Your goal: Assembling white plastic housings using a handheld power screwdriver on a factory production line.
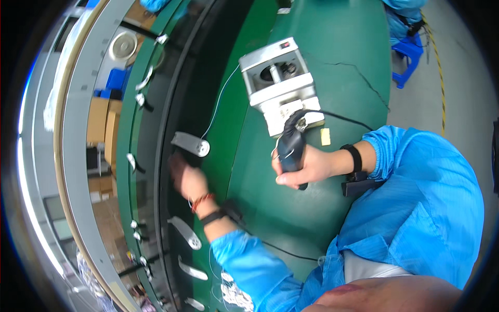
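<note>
My right hand point(309, 165) is wrapped round a black corded electric screwdriver point(292, 148), its cable leaving from the upper end. Just beyond the tool stands a pale grey box-shaped machine point(278, 73) with an open top and a red switch. My left hand point(188, 179), blurred by motion, reaches to the dark belt's edge; its fingers are smeared. Closest to it lies a grey elongated part with a white round end point(191, 144), a thin pale wire running from it. I cannot tell whether the fingers touch anything.
Similar elongated parts point(186, 234) lie along the black conveyor belt point(179, 99). A small yellow block point(325, 136) rests on the green table point(345, 99). White items point(234, 292) sit near my left sleeve. A blue stool point(408, 57) and another person's blue sleeve point(405, 5) show at far right.
</note>
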`<state>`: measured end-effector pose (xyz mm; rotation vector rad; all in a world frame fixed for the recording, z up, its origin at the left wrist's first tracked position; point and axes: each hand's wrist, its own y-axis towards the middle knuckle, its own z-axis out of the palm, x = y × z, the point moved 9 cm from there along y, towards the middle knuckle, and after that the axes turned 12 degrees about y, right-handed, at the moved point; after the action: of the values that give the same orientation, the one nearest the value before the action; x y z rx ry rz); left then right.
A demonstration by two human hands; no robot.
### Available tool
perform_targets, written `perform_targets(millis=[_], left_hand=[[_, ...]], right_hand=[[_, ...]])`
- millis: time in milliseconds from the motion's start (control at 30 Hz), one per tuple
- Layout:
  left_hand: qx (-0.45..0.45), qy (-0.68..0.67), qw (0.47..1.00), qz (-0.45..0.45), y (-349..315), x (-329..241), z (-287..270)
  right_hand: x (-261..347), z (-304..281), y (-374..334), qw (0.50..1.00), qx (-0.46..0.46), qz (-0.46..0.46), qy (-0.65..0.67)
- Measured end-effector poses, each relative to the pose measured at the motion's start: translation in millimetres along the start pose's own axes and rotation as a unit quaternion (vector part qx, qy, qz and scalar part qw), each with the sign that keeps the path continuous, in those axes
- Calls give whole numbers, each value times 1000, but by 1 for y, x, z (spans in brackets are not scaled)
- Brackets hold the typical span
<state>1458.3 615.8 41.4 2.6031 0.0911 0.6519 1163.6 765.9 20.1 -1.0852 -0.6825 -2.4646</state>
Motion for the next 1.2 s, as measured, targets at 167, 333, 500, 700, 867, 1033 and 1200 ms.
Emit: perform_targets(millis=[167,333,500,700,867,1033,1200], left_hand=[[193,19,941,-276,-33,203,107],[327,6,867,-375,-226,309,210],[168,-140,870,-442,-218,280,129],[45,-560,683,-466,-175,156,-38],[-1,-593,714,-373,-234,98,-139],[-104,-670,620,-395,-326,111,-175],[-89,-623,619,-471,-375,124,-168]], right_hand=[[9,-12,-7,998,-32,-15,51],[-1,12,4,999,22,7,48],[-3,15,2,999,10,24,41],[5,8,0,998,-17,18,62],[48,5,2,997,-44,-38,47],[139,-6,6,980,7,-200,23],[157,-6,28,959,-62,-234,-144]])
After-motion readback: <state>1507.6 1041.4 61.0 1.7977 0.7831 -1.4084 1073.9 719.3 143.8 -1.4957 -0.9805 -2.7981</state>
